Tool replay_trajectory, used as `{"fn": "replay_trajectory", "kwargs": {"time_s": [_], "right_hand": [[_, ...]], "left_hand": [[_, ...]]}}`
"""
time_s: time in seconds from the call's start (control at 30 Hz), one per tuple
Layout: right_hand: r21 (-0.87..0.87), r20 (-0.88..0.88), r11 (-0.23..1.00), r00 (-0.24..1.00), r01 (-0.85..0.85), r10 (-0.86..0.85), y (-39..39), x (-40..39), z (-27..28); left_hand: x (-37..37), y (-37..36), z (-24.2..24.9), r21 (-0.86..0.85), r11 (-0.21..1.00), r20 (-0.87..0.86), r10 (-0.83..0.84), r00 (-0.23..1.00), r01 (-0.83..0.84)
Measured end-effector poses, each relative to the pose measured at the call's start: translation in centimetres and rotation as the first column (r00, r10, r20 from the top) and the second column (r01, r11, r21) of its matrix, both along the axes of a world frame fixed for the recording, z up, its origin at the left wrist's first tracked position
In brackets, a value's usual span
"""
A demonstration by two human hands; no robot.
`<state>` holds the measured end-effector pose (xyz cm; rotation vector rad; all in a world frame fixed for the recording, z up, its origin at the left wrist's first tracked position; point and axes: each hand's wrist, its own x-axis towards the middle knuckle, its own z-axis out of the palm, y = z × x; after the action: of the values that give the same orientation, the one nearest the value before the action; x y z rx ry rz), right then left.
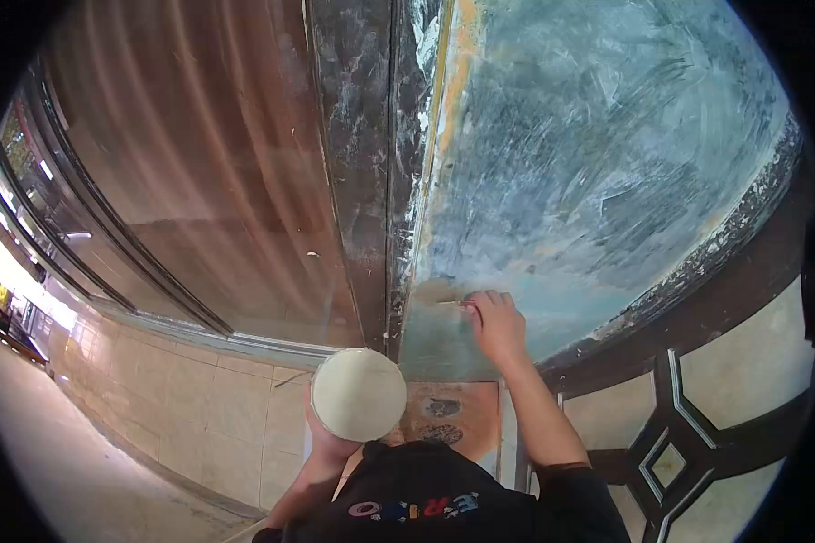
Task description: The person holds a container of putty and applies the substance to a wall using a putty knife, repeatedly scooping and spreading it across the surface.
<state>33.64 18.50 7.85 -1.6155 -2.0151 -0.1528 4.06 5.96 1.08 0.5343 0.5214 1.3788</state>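
Observation:
My left hand (pixel 324 434) is wrapped round the side of a round container (pixel 359 395) with a pale, cream-coloured top, held in front of my chest. Up against the lower left part of a blue-green, patchy wall (pixel 589 181), my right hand (pixel 495 324) pinches a thin tool (pixel 451 302) that points left. The tool's tip lies by a brownish-grey patch (pixel 435 290) on the wall. Whether the tip touches the surface I cannot tell.
Left of the wall stand a dark, paint-spotted frame (pixel 362 163) and a glass panel with brown curtain folds (pixel 208 163). Dark lattice woodwork (pixel 697 443) is at the lower right. Beige tiles (pixel 199 389) cover the floor, with a stained orange-brown board (pixel 453 421) below the wall.

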Motion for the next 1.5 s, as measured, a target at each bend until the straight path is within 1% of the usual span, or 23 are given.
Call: {"fn": "replay_trajectory", "kwargs": {"time_s": [0.03,0.17,0.2,0.23,0.3,0.37,0.43,0.57,0.6,0.63,0.7,0.77,0.83,0.87,0.93,1.1,1.17,1.27,1.33,1.37,1.43,1.47,1.5], "right_hand": [[-0.01,0.003,1.0,1.0,0.001,-0.001,0.3,-0.2,-0.4],[0.025,0.025,0.999,0.999,0.037,-0.038,1.3,-0.4,0.5],[0.066,0.014,0.997,1.0,0.026,-0.027,1.3,-0.3,1.2],[0.063,0.015,0.998,1.0,0.026,-0.027,1.2,-0.2,1.8],[0.132,-0.016,0.99,0.999,0.054,-0.052,1.1,-0.1,3.2],[0.122,-0.007,0.989,0.997,0.08,-0.08,0.5,-0.3,4.6],[0.117,-0.108,0.991,0.993,0.063,-0.05,0.0,-0.1,5.2],[0.052,-0.136,0.998,0.99,0.041,-0.034,-0.9,-0.5,3.2],[0.001,-0.105,1.0,0.994,0.03,-0.03,-0.7,-0.8,2.0],[-0.05,-0.075,0.999,0.997,0.019,-0.023,-0.3,-1.0,1.0],[-0.061,-0.061,0.998,0.998,0.01,-0.014,0.5,-0.8,-0.2],[0.019,-0.038,0.998,0.998,0.058,-0.058,1.3,-0.8,0.6],[0.08,-0.071,0.995,0.996,0.063,-0.058,1.2,-0.6,2.0],[0.095,-0.092,0.994,0.995,0.058,-0.049,0.9,-0.6,2.9],[0.096,-0.117,0.994,0.992,0.049,-0.037,0.4,-0.5,3.6],[0.024,-0.043,0.999,0.998,-0.046,0.047,0.9,-1.2,-0.1],[0.035,-0.035,0.999,0.999,-0.003,0.004,1.6,-1.4,0.3],[0.138,-0.129,0.989,0.991,0.05,-0.032,1.2,-1.2,3.4],[0.176,-0.158,0.981,0.986,0.078,-0.05,0.2,-1.4,5.0],[0.174,-0.158,0.982,0.986,0.079,-0.052,0.0,-1.6,4.7],[0.055,-0.112,0.998,0.994,0.004,0.002,-0.6,-2.4,3.5],[0.004,-0.046,1.0,0.999,-0.029,0.029,-0.4,-2.7,2.1],[0.004,-0.046,1.0,0.999,-0.027,0.027,-0.1,-3.0,0.8]], "left_hand": [[-0.1,0.1,-0.5,0.084,0.995,-0.305,0.075,0.95,-0.052],[-0.2,0.2,0.2,0.18,0.98,-0.427,0.152,0.892,-0.081],[0.0,0.1,1.7,0.056,0.998,-0.067,0.01,0.998,-0.006],[0.2,0.1,2.6,-0.033,0.993,0.318,-0.095,0.943,0.111],[-0.3,0.1,1.9,-0.051,0.994,0.272,-0.077,0.959,0.094],[-0.4,-0.1,1.5,-0.065,0.995,0.225,-0.06,0.973,0.076],[-0.3,-0.2,1.5,-0.092,0.993,0.303,-0.045,0.952,0.077],[-0.4,-0.1,1.2,-0.035,0.993,0.345,-0.093,0.934,0.112],[-0.5,-0.2,0.7,-0.009,1.0,0.093,-0.026,0.995,0.027],[-0.6,-0.3,0.2,0.038,0.998,-0.163,0.056,0.985,-0.05],[-0.8,-0.2,-0.9,0.016,0.999,-0.152,0.044,0.987,-0.042],[-0.7,0.0,0.1,-0.003,0.999,-0.144,0.034,0.989,-0.035],[-0.5,0.0,1.6,-0.075,0.996,0.199,-0.039,0.979,0.055],[-0.5,0.0,1.6,-0.077,0.995,0.198,-0.039,0.979,0.056],[-0.7,0.1,1.6,-0.204,0.973,0.352,-0.031,0.935,0.11],[-1.1,0.0,0.9,-0.227,0.969,0.336,-0.017,0.942,0.098],[-1.2,-0.1,1.1,-0.241,0.965,0.323,-0.016,0.946,0.099],[-1.5,-0.2,1.7,-0.227,0.97,0.324,-0.011,0.946,0.089],[-1.8,-0.4,1.6,-0.098,0.995,0.132,-0.003,0.991,0.016],[-2.0,-0.4,1.7,-0.1,0.995,0.132,-0.003,0.991,0.017],[-2.1,-0.3,2.2,-0.005,0.998,0.297,-0.056,0.953,0.061],[-2.0,-0.2,3.2,-0.005,0.998,0.298,-0.058,0.953,0.062],[-1.8,-0.2,4.6,0.188,0.982,0.07,0.009,0.997,-0.022]]}}
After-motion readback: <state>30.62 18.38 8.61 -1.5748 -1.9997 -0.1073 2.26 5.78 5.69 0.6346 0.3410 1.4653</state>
